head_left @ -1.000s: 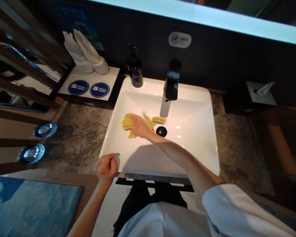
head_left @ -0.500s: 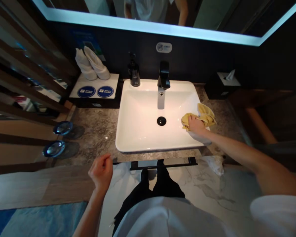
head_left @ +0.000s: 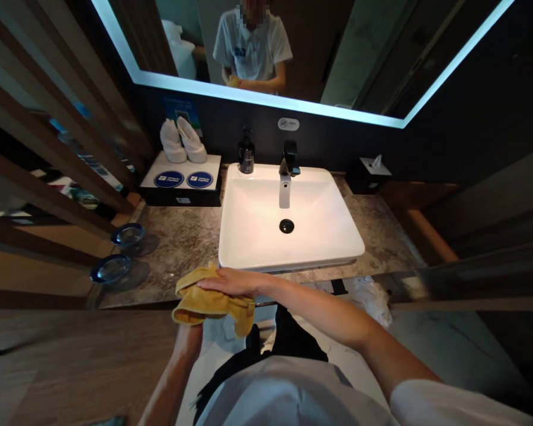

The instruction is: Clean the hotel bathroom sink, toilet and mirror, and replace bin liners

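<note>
Cloth (head_left: 211, 305) first, since that's where both hands are: it's yellow, bunched up in loose folds, and sits just in front of the sink (head_left: 251, 207), near the front left corner. From this angle it overlaps the front edge of the counter (head_left: 184, 231), though I can't tell if it's actually touching it. The right hand (head_left: 237, 281) lies across the top of it, fingers close together and pressed over the folds, with one corner of fabric drooping below the palm. Can't tell if that hand is pinching it from underneath, tbh. The left forearm (head_left: 184, 355) comes up from below and disappears under the fabric, so the left hand is covered and I can't say whether it's gripping or just lying flat. Sink-wise, it's a white basin with a black drain plug (head_left: 286, 226), a black faucet (head_left: 289, 158) at the back and a dark soap bottle (head_left: 246, 155) on the rear left corner. Left of that there's a black box (head_left: 182, 200) with a white top holding two white rolled towels (head_left: 180, 142) and two blue discs (head_left: 184, 179). Two blue-rimmed glasses (head_left: 111, 269) are near the counter's left end, and a tissue box (head_left: 368, 176) sits right of the sink.
</note>
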A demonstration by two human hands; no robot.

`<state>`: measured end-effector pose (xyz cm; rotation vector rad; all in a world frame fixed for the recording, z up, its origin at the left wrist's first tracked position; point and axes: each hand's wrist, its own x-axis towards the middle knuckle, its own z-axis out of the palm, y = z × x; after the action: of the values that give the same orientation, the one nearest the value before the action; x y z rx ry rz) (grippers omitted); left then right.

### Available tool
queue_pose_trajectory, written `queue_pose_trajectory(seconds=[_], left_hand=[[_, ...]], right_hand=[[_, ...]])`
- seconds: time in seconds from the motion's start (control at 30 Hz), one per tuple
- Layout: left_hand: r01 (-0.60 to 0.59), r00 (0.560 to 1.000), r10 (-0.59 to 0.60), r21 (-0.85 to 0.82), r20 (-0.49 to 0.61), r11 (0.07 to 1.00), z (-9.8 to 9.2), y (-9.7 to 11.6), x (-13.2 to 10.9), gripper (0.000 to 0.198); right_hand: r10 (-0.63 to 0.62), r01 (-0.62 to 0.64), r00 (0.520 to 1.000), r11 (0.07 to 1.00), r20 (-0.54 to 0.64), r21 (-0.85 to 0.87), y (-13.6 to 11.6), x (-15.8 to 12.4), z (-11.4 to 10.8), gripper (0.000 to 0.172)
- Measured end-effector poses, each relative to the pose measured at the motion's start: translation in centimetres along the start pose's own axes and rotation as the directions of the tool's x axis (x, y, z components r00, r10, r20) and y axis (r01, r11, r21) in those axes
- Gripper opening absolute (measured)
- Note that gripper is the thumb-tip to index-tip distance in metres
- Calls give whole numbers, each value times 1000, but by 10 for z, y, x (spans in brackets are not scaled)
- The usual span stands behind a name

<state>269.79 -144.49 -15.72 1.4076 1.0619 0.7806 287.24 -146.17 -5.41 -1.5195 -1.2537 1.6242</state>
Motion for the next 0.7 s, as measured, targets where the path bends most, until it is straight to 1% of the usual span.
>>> queue_pose_trajectory(seconds=[0.03,0.07,0.13,0.17,0.2,0.23,0.27,0.3,0.33,0.37,0.4,0.43,0.47,0.5,0.53,0.57,0.6,0.63,0.7], left_hand=[[-17,1000,16,-108,-3,994,7,10,9,55],[-28,999,22,-218,-30,976,14,23,19,56],[-55,994,10,-410,-111,910,34,55,45,53],[-62,991,-6,-498,-134,865,46,72,59,50],[-43,993,-29,-586,-114,809,59,88,74,46],[-2,998,-43,-661,-51,750,73,102,89,42],[53,998,-49,-710,26,702,89,114,103,39],[115,993,-56,-722,105,682,106,122,117,37],[163,984,-68,-684,164,711,125,127,130,36],[197,975,-89,-604,203,772,147,129,142,34],[217,966,-112,-494,233,842,170,129,154,31],[223,956,-128,-370,262,902,194,127,166,27],[217,945,-137,-256,297,942,219,124,178,24],[206,931,-141,-166,336,964,244,121,191,21],[199,916,-146,-105,374,974,268,118,204,20],[195,903,-155,-60,401,979,290,116,217,21],[180,898,-159,-12,410,984,311,114,230,23],[155,902,-155,32,404,987,329,113,242,25],[65,927,-90,81,364,995,356,111,263,27]], right_hand=[[-10,10,1000,996,9,84,0,-8,-9,28],[3,1,1000,989,-27,148,0,-18,-23,33],[51,-15,986,976,-160,218,2,-38,-63,41],[63,-9,971,974,-229,227,3,-46,-86,41],[67,-5,955,978,-288,210,3,-54,-109,40],[63,-11,940,988,-335,154,2,-59,-132,36],[45,-28,924,998,-380,51,2,-62,-154,31],[7,-60,893,993,-450,-104,0,-64,-176,28],[-72,-105,837,952,-542,-288,-2,-63,-197,26],[-193,-163,757,870,-625,-466,-4,-60,-218,27],[-336,-237,658,757,-674,-609,-6,-54,-238,33],[-469,-318,562,638,-681,-701,-8,-47,-259,41],[-562,-392,497,534,-661,-749,-11,-38,-279,50],[-605,-449,479,453,-636,-770,-13,-28,-298,58],[-600,-491,506,391,-620,-779,-17,-17,-315,62],[-562,-519,553,344,-615,-782,-21,-6,-332,61],[-509,-538,602,311,-615,-784,-27,3,-348,55],[-458,-545,642,291,-614,-786,-33,11,-362,47],[-402,-528,698,271,-593,-805,-45,20,-388,38]])
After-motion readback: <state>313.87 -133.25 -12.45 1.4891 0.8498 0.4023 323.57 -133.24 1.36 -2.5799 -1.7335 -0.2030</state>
